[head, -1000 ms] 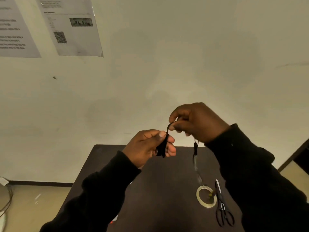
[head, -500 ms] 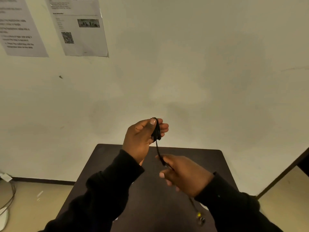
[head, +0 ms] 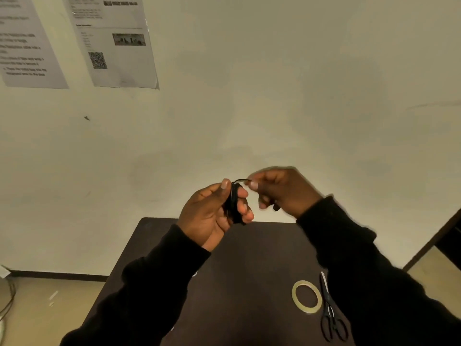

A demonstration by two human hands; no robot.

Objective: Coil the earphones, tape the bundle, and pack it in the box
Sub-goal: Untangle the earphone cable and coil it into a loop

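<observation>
Black earphones (head: 234, 203) are wound as a coil around the fingers of my left hand (head: 212, 216), held up above the far edge of the dark table (head: 249, 270). My right hand (head: 282, 191) is just to the right of the coil and pinches the free end of the black cable at the top of the loop. A roll of clear tape (head: 306, 296) lies flat on the table at the lower right. No box is in view.
Black scissors (head: 330, 313) lie beside the tape roll on its right. Printed sheets (head: 112, 41) hang on the cream wall behind. A dark doorway or furniture edge (head: 446, 236) stands at the right. Cables lie on the floor at the far left.
My right hand has come up from below the coil to its top right, carrying the cable over the left fingers. The dangling cable end no longer hangs over the table.
</observation>
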